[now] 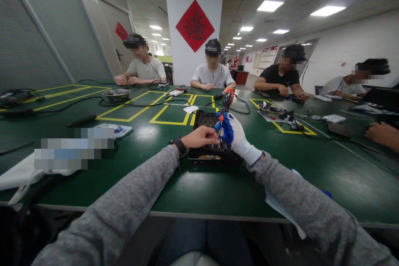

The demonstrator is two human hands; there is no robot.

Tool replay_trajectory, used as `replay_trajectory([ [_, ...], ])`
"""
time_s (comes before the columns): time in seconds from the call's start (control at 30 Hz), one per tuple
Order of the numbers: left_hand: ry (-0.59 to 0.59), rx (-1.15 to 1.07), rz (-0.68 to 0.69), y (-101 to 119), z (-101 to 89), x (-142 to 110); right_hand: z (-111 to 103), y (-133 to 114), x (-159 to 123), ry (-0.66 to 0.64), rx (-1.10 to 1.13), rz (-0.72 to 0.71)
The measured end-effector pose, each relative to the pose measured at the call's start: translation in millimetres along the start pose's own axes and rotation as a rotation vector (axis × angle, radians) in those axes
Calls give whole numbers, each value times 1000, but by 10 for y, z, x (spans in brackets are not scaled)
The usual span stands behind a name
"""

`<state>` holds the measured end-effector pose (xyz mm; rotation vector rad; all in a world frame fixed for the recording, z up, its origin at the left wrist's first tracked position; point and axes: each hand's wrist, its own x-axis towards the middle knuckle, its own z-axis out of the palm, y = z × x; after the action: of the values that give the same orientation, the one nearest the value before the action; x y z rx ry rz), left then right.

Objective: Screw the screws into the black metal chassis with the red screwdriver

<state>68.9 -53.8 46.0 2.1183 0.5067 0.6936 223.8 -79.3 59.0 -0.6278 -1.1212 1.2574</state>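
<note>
My right hand (pixel 236 135), in a white glove with blue fingertips, is closed round a screwdriver (pixel 225 106) with a black and orange handle, held nearly upright with its tip down over a black laptop-like device (pixel 206 120) lying open on the green table (pixel 199 187). My bare left hand (pixel 200 137), with a dark watch on the wrist, reaches in from the left; its fingers are pinched together at the screwdriver's shaft near the tip. What the fingertips pinch is too small to make out.
Several people sit along the far and right sides of the table. A metal bowl (pixel 116 94) stands at far left, cables and yellow tape rectangles cross the middle, and another person's hand (pixel 382 134) rests at the right. White papers (pixel 18 172) lie at my near left.
</note>
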Motion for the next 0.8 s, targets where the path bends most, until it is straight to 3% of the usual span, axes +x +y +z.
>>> replay_trajectory([
  [0.2,-83,-31,64,35,-18,-8,-45,29,28,-6,-25,24],
  [0.43,31,-41,1,-37,11,5,-22,6,15,7,-39,-27],
  [0.67,-54,-29,55,26,-13,-10,-35,15,40,22,-26,16],
  [0.8,11,-28,-7,11,-2,-2,10,-11,-1,32,-29,-25],
])
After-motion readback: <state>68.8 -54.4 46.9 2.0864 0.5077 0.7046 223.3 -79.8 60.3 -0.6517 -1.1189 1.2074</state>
